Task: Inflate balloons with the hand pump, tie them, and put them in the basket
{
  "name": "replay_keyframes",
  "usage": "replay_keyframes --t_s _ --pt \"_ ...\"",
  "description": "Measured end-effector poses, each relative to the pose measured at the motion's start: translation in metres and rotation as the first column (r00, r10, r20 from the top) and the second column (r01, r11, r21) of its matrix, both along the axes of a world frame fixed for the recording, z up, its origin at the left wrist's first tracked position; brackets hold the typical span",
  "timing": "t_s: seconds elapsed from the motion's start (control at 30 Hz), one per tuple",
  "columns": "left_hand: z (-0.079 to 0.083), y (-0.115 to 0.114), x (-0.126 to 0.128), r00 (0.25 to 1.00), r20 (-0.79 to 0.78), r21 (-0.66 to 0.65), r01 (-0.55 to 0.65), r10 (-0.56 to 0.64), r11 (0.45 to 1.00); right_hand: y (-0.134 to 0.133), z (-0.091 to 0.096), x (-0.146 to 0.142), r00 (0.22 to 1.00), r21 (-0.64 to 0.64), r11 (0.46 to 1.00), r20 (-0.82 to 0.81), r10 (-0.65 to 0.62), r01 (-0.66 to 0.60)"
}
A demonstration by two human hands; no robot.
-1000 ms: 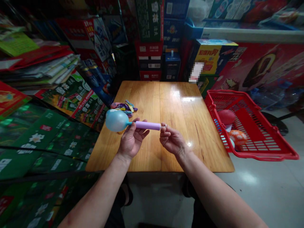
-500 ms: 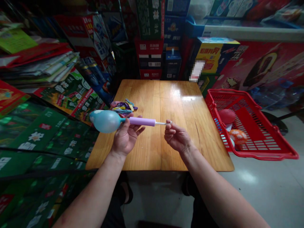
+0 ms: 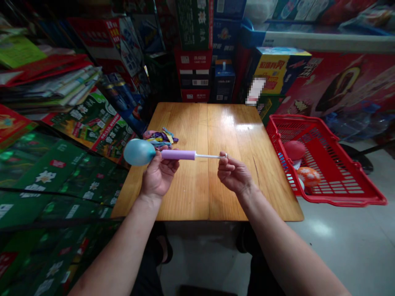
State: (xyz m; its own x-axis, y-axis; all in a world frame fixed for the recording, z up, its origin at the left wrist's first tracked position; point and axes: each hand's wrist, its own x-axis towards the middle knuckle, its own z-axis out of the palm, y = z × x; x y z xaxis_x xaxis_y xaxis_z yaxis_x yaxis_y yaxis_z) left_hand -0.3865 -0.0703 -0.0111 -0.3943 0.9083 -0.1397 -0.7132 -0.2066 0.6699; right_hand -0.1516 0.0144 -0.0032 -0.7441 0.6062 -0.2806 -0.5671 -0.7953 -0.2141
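A purple balloon pump (image 3: pixel 179 154) lies level between my hands, above the table. On its left end sits a light blue balloon (image 3: pixel 138 152), partly inflated. My left hand (image 3: pixel 159 174) pinches the balloon's neck at the pump's nozzle, with the fingers under the barrel; the nozzle is hidden. My right hand (image 3: pixel 233 172) is closed on the handle at the end of the white plunger rod (image 3: pixel 210 156), which is drawn well out. Behind my left hand lies a heap of deflated balloons (image 3: pixel 163 137) in several colours.
The wooden table (image 3: pixel 197 197) is in front of me. A red basket (image 3: pixel 339 164) at its right holds a red balloon (image 3: pixel 294 151) and an orange patterned balloon (image 3: pixel 309 176). Green cartons (image 3: pixel 40 172) are stacked along the left; more boxes (image 3: pixel 196 78) stand behind the table.
My right hand has moved a little right, drawing more of the plunger rod out. My left hand, the balloon and the barrel have shifted slightly left. The balloon now looks rounder and shorter.
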Motion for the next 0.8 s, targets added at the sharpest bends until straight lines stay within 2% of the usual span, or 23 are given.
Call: replay_keyframes --t_s 0.07,0.2,0.33,0.47,0.67,0.8 --pt "0.001 -0.002 0.001 0.999 -0.031 0.023 0.024 -0.023 0.999 -0.001 -0.002 0.0 1.0 -0.02 1.0 0.007 -0.019 0.019" --pt "-0.006 -0.007 0.019 0.988 -0.034 -0.03 0.15 -0.151 0.988 -0.011 -0.013 -0.012 0.998 -0.106 0.994 0.045 0.039 -0.034" --pt "-0.012 -0.008 0.027 0.989 -0.036 -0.029 0.143 -0.144 0.989 -0.018 -0.018 -0.022 0.999 -0.104 0.994 0.036 0.037 -0.033" --pt "-0.01 -0.003 0.016 0.991 0.0 -0.051 0.133 -0.133 0.99 -0.014 -0.012 -0.018 0.998 -0.086 0.994 0.024 0.063 -0.061" --pt "-0.001 -0.001 -0.004 1.0 -0.015 -0.041 -0.007 0.006 0.999 -0.001 0.0 -0.002 1.0 -0.023 1.0 0.021 -0.015 0.016" --pt "-0.004 -0.007 0.009 0.991 -0.031 -0.06 0.127 -0.129 0.99 -0.009 -0.008 -0.012 0.998 -0.04 0.999 0.055 0.02 -0.018"
